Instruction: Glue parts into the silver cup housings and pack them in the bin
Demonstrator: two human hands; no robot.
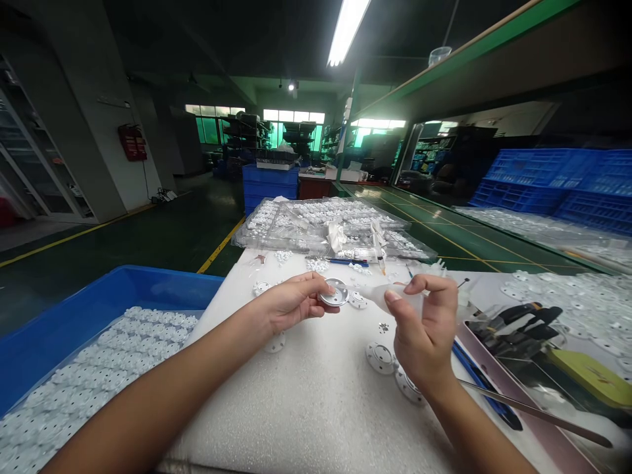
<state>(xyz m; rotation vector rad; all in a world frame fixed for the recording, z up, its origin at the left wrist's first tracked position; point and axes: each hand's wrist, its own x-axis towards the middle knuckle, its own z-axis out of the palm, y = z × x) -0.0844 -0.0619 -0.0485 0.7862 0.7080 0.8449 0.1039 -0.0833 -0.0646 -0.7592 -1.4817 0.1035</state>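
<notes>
Between thumb and fingers, my left hand [296, 299] grips a small round metallic disc [336, 294] with holes in it, held above the white foam work surface [316, 395]. My right hand [427, 326] is closed around a translucent squeeze bottle [382, 294], whose thin nozzle points left and reaches the disc's edge; whether it touches cannot be made out. Below the right hand lie similar discs, one [380, 357] flat and another [409, 384] partly hidden by the wrist. A small dark perforated piece [384, 327] rests beside them.
To the left, a blue bin [162, 280] holds rows of white parts. Clear trays [340, 214] of small white pieces are at the far end. At right, a pinkish tray [498, 368] contains tools and a yellow sponge-like block [590, 375]; a metal strip [538, 411] crosses its edge.
</notes>
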